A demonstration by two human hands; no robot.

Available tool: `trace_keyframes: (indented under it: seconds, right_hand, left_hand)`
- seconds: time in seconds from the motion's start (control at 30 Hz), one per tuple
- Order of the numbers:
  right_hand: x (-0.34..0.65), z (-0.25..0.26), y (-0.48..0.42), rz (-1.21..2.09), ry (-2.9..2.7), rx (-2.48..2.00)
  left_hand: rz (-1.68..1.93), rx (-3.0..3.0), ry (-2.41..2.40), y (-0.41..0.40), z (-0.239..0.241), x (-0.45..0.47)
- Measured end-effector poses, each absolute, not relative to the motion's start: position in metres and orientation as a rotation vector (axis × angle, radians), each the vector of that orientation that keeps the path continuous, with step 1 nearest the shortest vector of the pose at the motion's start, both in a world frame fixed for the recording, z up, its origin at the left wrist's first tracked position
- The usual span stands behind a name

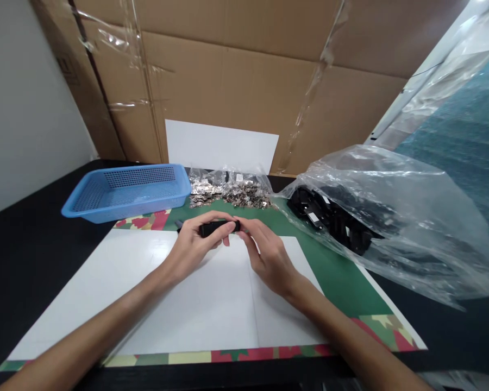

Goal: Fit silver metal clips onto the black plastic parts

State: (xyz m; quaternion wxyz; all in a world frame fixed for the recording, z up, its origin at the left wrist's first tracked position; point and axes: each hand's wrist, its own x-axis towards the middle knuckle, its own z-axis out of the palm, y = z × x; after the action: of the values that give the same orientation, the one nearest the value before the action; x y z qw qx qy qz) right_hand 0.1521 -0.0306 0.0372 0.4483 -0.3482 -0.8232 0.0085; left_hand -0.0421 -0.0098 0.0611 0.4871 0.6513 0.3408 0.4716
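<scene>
A black part (219, 227) is being held just above a white sheet (195, 304), near its far edge. The part is being grasped along its length by the left hand (202, 232), with the thumb being laid across its near side. Its right end is being pinched by the fingertips of the right hand (267, 252); whether anything small is also being gripped there cannot be told. The sheet is being carried by a green mat (346, 288) with a patterned border, which is being supported by the black worktop (20, 260).

Beyond the hands, small metal pieces (244, 195) are being kept in clear plastic at the far edge of the mat. Just to their left, a blue basket (163, 203) is being set partly over the mat's corner. On the right, more black parts (334, 217) are being enclosed by a large clear bag (424, 228). At the back, a white panel (222, 144) is being stood upright before a cardboard wall (236, 81).
</scene>
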Motion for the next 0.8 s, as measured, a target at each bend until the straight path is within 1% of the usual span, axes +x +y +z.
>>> trace_keyframes:
  seconds: [0.33, 0.43, 0.57, 0.7, 0.8]
  right_hand:
    - [0.162, 0.039, -0.03, 0.008, -2.124, -0.791]
    - [0.162, 0.039, -0.028, 0.104, -2.077, -0.794]
    - [0.163, 0.039, -0.024, 0.233, -2.066, -0.793]
    - [0.162, 0.033, -0.021, 0.232, -2.04, -0.819]
    - [0.161, 0.026, -0.019, 0.203, -2.015, -0.861]
  left_hand:
    - [0.921, 1.668, 0.803, -0.001, 0.067, -0.059]
    - [0.946, 1.726, 0.791, 0.001, 0.066, -0.059]
    - [1.1, 1.964, 0.887, -0.001, 0.064, -0.058]
    - [1.162, 2.167, 1.028, -0.005, 0.055, -0.058]
    - [1.136, 2.227, 1.013, -0.009, 0.05, -0.058]
